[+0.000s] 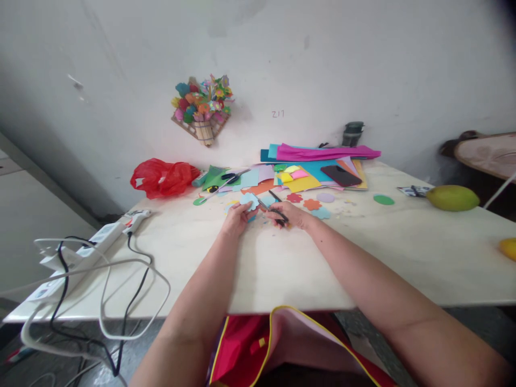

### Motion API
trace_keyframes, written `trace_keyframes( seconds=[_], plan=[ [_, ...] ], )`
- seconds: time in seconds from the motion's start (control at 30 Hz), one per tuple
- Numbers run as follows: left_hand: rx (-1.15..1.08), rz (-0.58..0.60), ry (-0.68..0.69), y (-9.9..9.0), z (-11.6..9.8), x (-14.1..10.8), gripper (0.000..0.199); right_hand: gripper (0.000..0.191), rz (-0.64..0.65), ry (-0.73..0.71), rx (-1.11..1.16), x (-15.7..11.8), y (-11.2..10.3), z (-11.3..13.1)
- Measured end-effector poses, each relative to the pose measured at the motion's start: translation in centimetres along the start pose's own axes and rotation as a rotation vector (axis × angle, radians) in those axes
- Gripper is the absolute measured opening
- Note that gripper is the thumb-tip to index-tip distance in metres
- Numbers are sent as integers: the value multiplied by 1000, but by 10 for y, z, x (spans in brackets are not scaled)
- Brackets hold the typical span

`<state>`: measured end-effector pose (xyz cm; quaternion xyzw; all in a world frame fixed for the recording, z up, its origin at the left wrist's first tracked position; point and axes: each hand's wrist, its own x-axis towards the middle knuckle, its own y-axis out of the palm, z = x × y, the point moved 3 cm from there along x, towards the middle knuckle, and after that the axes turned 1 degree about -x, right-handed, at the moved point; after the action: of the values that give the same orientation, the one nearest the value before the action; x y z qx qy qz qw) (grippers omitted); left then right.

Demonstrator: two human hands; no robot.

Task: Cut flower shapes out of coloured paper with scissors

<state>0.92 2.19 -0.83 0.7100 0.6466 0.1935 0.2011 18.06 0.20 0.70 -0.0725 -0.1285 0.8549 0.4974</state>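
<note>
My left hand [237, 217] pinches a light blue paper flower [249, 201] above the middle of the table. Just to its right, my right hand [285, 214] is closed round the black handles of a pair of scissors [279, 215], whose blades point up-left at the flower's edge. Beyond and beside my hands lie a red paper flower [294, 198], an orange one [312, 205], a light blue one [321, 213] and a lilac oval [325, 198]. Small paper scraps are scattered under and around both hands.
Coloured sheets [304, 183] and a dark phone [341, 176] lie at the back, with a second pair of scissors [230, 176] left of them. A red plastic bag [161, 178] sits back left. Power strips [80, 263] with loose cables occupy the left edge; a yellow-green fruit [452, 198] lies right.
</note>
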Motion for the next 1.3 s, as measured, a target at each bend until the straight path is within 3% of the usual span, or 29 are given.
trace_keyframes(
  seconds=[0.67, 0.93, 1.3],
  plan=[
    [151, 5, 47, -2, 2, 3, 21, 29, -22, 22, -48, 0, 0, 2],
    [99, -59, 89, -3, -3, 3, 21, 28, -32, 31, -50, 1, 0, 1],
    [76, -16, 92, -1, -4, 1, 20, 26, -40, 41, -35, 1, 0, 1]
  ],
)
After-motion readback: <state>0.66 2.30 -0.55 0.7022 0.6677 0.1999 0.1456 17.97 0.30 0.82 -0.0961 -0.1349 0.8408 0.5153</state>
